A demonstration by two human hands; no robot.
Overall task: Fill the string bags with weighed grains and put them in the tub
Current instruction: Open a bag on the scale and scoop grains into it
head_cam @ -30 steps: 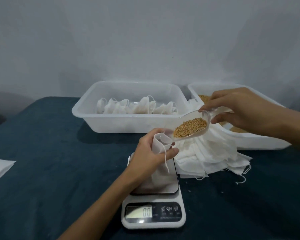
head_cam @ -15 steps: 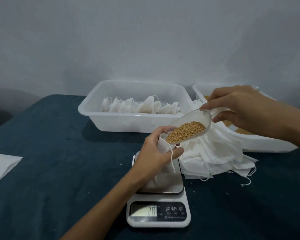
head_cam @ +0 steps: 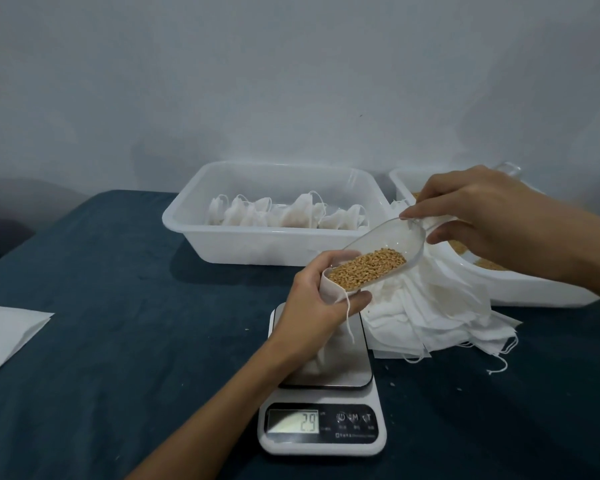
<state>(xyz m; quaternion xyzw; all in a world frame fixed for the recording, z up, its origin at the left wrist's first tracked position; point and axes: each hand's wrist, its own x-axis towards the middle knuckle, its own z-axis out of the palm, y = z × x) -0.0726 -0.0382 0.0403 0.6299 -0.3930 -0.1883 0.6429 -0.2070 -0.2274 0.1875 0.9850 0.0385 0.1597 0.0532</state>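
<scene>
My left hand (head_cam: 314, 306) grips the open mouth of a white string bag (head_cam: 329, 291) that hangs down onto the kitchen scale (head_cam: 321, 403); the display reads 29. My right hand (head_cam: 478, 216) pinches the handle of a clear scoop (head_cam: 388, 244) tilted down to the left, its lip inside the bag's mouth. Golden grains (head_cam: 368, 268) lie heaped at the scoop's low end. A white tub (head_cam: 274, 244) behind holds several filled bags (head_cam: 284, 213).
A second white tub (head_cam: 534, 289) with loose grain sits at the right, partly behind my right arm. A pile of empty string bags (head_cam: 430, 313) lies between it and the scale. White paper (head_cam: 4, 334) lies at the left edge of the dark blue table (head_cam: 118, 341).
The scoop has tipped lower and moved left into the bag's mouth, and the grains have slid toward its lip. The scale reading rose from 0 to 29.
</scene>
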